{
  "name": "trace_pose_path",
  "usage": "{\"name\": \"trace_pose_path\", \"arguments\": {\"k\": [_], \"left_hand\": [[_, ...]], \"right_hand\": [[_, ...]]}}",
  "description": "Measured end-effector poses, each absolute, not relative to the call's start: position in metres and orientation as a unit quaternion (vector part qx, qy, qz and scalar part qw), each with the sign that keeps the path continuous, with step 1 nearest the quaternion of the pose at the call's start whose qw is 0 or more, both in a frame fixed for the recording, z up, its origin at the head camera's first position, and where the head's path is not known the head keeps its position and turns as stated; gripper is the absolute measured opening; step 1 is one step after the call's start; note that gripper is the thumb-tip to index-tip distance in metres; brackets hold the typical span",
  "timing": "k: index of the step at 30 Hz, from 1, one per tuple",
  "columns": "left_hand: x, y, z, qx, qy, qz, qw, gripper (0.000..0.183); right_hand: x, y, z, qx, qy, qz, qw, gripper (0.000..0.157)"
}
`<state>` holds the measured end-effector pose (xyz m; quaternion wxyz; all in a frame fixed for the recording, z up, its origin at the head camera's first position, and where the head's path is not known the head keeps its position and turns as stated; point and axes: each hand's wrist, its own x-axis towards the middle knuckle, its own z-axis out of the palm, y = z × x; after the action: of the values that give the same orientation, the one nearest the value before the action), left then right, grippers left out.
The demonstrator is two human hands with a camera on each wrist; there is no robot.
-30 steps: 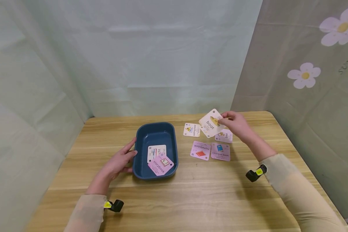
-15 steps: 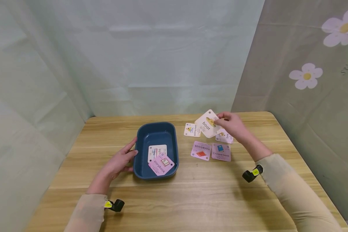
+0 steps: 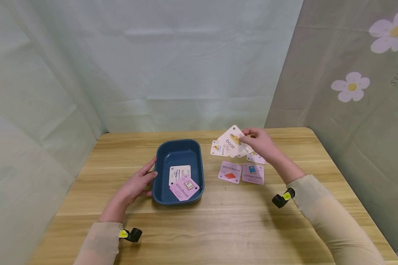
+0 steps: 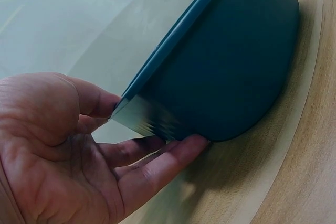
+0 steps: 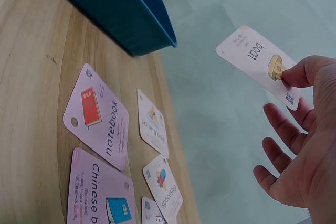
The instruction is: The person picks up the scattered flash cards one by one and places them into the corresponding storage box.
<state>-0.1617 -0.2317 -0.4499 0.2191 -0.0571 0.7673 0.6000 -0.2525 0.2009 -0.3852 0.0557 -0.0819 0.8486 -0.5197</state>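
My left hand (image 3: 136, 184) holds the left side of a blue rectangular plastic tray (image 3: 199, 162). In the left wrist view, the thumb is at the rim and other fingers touch the lower wall. Inside the tray, a pink "storybook" flash card (image 3: 184, 188) partly covers a white card ending in "cht" (image 3: 175, 173). My right hand (image 3: 257, 141) pinches a white "boat" flash card (image 5: 252, 59) between thumb and finger, held above the table. Below it, in the head view, it hides parts of the "sailing boat" card (image 5: 152, 124) and the "spaceship" card (image 5: 164, 187).
Pink "notebook" (image 3: 230, 172) and "Chinese book" (image 3: 253, 173) cards lie side by side on the wooden table (image 3: 225, 228), right of the tray. A bee card (image 3: 257, 157) lies partly hidden under the right hand. Pale curtains (image 3: 185, 66) stand behind and beside the table.
My right hand has moved left with the boat card, from above the bee card towards the sailing boat card, uncovering part of the spaceship card. The left hand and tray stay put.
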Motion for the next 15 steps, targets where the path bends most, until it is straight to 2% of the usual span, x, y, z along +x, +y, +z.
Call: {"name": "trace_pose_path", "arguments": {"k": [15], "left_hand": [[-0.161,-0.231,-0.451,-0.061,0.773,0.593,0.217,0.065]], "right_hand": [[-0.251,0.185,-0.384,-0.095,0.835,-0.537,0.071,0.029]]}}
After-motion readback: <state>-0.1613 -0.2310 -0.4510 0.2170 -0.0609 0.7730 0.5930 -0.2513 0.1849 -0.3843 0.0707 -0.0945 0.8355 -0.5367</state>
